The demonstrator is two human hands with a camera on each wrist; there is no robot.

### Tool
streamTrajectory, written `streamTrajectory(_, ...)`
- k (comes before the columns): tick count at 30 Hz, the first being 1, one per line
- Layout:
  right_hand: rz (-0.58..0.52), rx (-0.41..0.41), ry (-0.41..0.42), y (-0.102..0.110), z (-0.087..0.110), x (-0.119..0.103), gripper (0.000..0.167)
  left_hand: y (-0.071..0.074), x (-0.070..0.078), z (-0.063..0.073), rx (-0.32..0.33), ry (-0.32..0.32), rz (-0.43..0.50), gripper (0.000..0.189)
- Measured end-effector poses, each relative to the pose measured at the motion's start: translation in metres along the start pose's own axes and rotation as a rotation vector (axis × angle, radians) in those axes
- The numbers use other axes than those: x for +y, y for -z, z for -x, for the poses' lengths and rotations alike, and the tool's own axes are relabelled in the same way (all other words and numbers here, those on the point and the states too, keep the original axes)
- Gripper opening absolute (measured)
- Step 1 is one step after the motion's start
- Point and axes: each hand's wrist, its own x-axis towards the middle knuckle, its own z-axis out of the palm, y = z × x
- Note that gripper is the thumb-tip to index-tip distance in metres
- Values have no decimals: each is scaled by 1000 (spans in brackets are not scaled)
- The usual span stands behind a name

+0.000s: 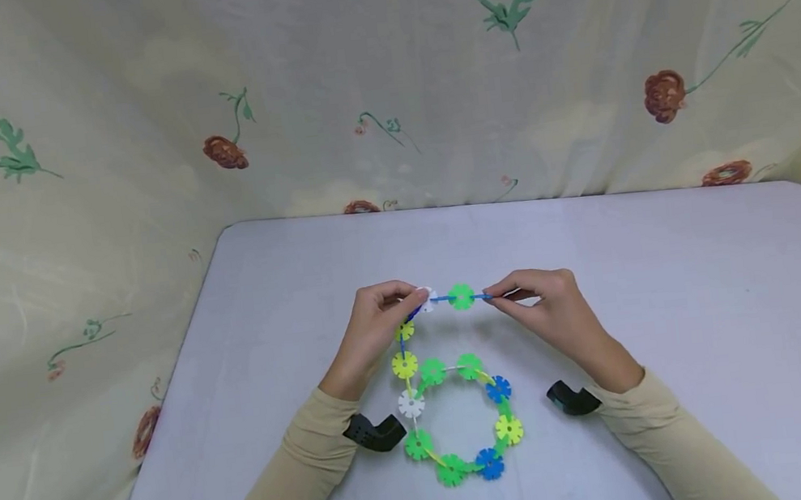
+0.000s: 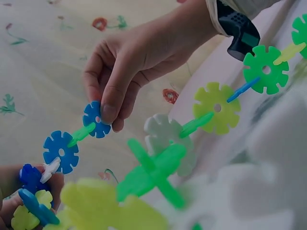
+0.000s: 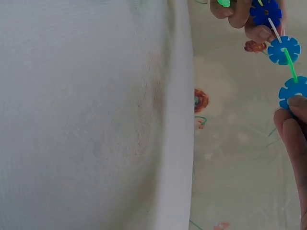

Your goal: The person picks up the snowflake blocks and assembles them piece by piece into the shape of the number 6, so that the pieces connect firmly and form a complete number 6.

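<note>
A chain of notched plastic discs (image 1: 461,296), slotted edge to edge, is stretched between my two hands. My left hand (image 1: 372,326) pinches it at the upper left corner, where a white disc (image 1: 429,297) and a dark blue disc (image 3: 266,13) join. My right hand (image 1: 557,311) pinches the blue disc (image 2: 96,120) at the free end between thumb and fingers. Linked to that one is a green disc, then another blue disc (image 3: 284,51). Below my left hand, yellow discs (image 1: 404,365) run down to a closed ring of mixed-colour discs.
The ring's blue (image 1: 490,464) and green discs (image 1: 451,469) are at the near side, between my forearms. A white-covered table (image 1: 708,315) spreads around. Flower-patterned cloth (image 1: 298,114) hangs behind and at the left. Black wrist cameras (image 1: 573,399) stick out from both sleeves.
</note>
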Motion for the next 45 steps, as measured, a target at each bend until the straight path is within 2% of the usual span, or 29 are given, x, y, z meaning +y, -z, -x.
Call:
streamTrajectory(10, 14, -2, 32, -3, -1, -2, 25, 2, -1, 2, 12, 2, 7, 22)
streamTrajectory(19, 45, 3, 63, -5, -2, -3, 25, 1, 3, 3, -5, 12, 2, 25)
streamTrajectory(25, 0, 39, 8, -3, -4, -2, 26, 3, 3, 1, -31, 11, 15, 29)
streamTrajectory(30, -44, 13, -62, 0, -4, -5, 25, 3, 4, 0, -47, 23, 24, 26)
streamTrajectory(35, -32, -9, -189, 6, 2, -9, 26, 4, 3, 0, -68, 40, 52, 23)
streamTrajectory(37, -45, -75, -253, 10, 8, -10, 21, 4, 3, 0, -78, 52, 42, 23)
streamTrajectory(39, -86, -224, -309, 13, 14, -11, 21, 5, 4, 0, -89, 57, 35, 25)
streamTrajectory(42, -134, -497, -354, 12, 25, -13, 25, 4, 6, 1, -107, 55, 31, 31)
streamTrajectory(44, -162, -618, -362, 8, 30, -15, 29, 4, 6, 2, -112, 54, 37, 33)
streamTrajectory(45, -171, -644, -362, 6, 32, -15, 30, 3, 5, 3, -110, 58, 35, 32)
